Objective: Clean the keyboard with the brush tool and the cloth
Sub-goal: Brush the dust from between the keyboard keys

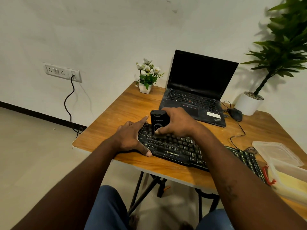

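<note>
A black keyboard [179, 149] lies slantwise on the wooden table [126, 107]. My right hand [177, 123] grips a black brush tool [157, 121] that stands upright, its lower end on the keys near the keyboard's left end. My left hand [131, 138] holds that left end: the fingers stretch along the far edge and the thumb presses the near edge. I see no cloth.
An open laptop [196, 90] with a dark screen stands behind the keyboard, with a black mouse [235, 114] to its right. A small flower pot [146, 87] and a large potted plant [249, 103] stand at the back. Clear plastic containers [279, 155] occupy the right edge.
</note>
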`<action>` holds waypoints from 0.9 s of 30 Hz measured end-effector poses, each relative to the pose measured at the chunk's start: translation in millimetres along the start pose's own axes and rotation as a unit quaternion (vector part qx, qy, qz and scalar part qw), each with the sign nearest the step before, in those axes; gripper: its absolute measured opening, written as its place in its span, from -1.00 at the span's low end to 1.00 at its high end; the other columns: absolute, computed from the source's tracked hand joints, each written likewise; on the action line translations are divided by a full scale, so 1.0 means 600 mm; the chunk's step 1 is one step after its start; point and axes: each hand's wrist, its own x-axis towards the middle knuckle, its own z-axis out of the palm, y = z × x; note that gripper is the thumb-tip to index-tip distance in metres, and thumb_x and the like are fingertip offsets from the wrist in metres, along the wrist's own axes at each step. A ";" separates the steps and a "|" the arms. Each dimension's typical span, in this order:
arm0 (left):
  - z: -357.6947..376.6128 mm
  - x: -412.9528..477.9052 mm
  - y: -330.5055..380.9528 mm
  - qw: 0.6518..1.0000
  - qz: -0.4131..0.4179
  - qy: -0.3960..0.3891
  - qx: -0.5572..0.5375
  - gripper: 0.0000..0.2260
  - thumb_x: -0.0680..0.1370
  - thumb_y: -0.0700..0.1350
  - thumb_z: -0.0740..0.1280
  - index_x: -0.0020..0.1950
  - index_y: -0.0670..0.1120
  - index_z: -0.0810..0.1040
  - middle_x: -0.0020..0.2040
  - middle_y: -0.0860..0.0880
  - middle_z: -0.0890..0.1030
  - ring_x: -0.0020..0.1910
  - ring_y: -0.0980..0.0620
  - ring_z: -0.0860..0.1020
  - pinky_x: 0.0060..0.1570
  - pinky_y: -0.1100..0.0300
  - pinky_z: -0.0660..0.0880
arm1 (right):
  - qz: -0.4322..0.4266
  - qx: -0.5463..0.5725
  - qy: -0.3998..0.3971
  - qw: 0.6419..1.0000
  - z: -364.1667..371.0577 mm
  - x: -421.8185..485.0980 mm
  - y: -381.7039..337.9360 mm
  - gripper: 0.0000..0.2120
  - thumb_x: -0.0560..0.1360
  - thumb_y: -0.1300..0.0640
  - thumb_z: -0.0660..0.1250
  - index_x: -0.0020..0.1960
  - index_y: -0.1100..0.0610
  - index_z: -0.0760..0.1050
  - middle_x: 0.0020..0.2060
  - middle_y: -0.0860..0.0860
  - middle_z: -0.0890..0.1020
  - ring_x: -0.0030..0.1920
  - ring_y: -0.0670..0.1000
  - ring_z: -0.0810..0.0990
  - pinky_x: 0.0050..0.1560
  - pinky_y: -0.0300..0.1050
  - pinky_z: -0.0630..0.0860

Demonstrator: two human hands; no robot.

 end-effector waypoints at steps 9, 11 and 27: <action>0.000 0.001 -0.002 1.000 0.002 0.005 0.011 0.32 0.13 0.46 0.58 0.66 0.28 -0.18 0.55 -0.03 0.37 0.46 -0.08 0.26 0.43 -0.16 0.19 | -0.001 0.006 0.003 1.000 0.014 0.003 -0.002 -0.53 0.33 0.03 0.66 0.15 -0.04 0.55 0.01 -0.12 0.66 0.01 -0.10 0.63 -0.04 -0.20 0.56; -0.001 0.001 -0.001 1.000 0.004 0.002 0.011 0.32 0.14 0.45 0.59 0.66 0.28 -0.19 0.55 -0.03 0.37 0.46 -0.08 0.26 0.44 -0.16 0.19 | -0.009 0.014 -0.042 0.999 0.016 -0.008 0.000 -0.54 0.33 0.04 0.66 0.14 -0.08 0.53 0.00 -0.16 0.65 0.01 -0.13 0.63 -0.06 -0.25 0.53; -0.012 0.009 0.012 0.995 -0.003 -0.073 0.075 0.30 0.21 0.42 0.57 0.65 0.26 -0.29 0.69 0.01 0.06 0.57 -0.21 0.09 0.47 -0.34 0.09 | 0.038 0.048 0.002 0.998 -0.020 -0.039 0.048 -0.45 0.35 0.09 0.65 0.26 -0.03 0.51 0.03 -0.15 0.63 0.07 -0.08 0.63 -0.03 -0.28 0.51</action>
